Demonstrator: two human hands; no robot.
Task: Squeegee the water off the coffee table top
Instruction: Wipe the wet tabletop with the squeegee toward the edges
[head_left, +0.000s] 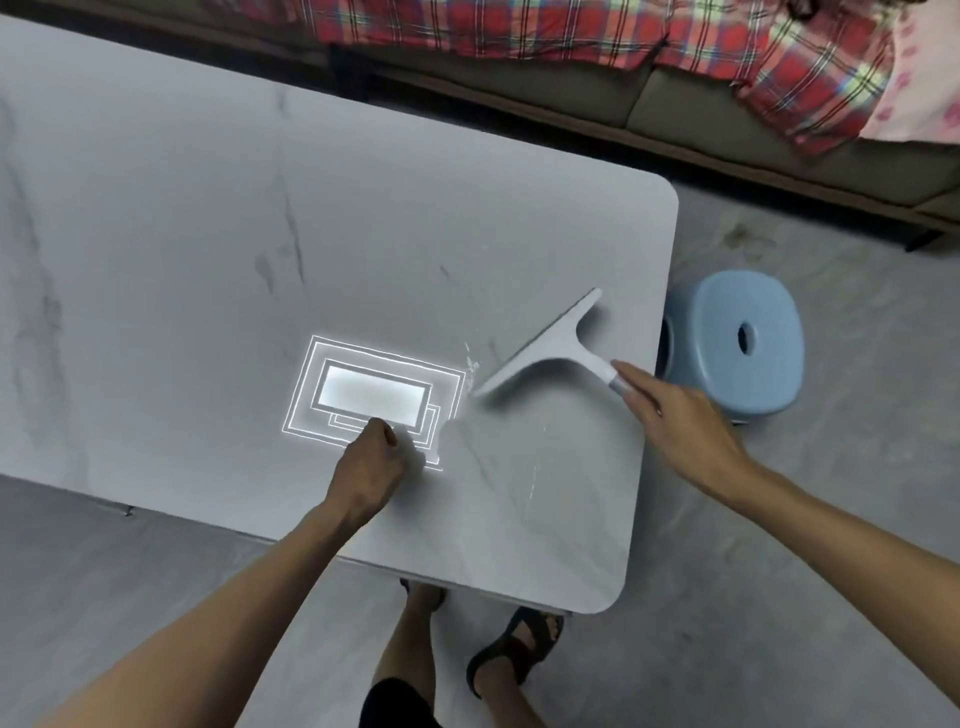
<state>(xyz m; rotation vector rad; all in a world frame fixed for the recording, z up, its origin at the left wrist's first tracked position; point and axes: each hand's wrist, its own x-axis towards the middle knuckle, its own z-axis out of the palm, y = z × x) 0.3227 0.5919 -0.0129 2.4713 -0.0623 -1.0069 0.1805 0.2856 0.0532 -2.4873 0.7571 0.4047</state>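
A white squeegee lies flat on the grey marble-look coffee table, its blade running diagonally near the table's right edge. My right hand reaches to the grey end of its handle; the fingertips touch it, fingers fairly straight. My left hand rests on the tabletop as a loose fist, holding nothing, beside a bright reflection of a ceiling light. Thin streaks and drops of water glint left of the blade and further down toward the near edge.
A light blue plastic stool stands on the floor right beside the table's right edge. A sofa with a red plaid blanket runs along the back. My sandalled feet stand at the table's near edge.
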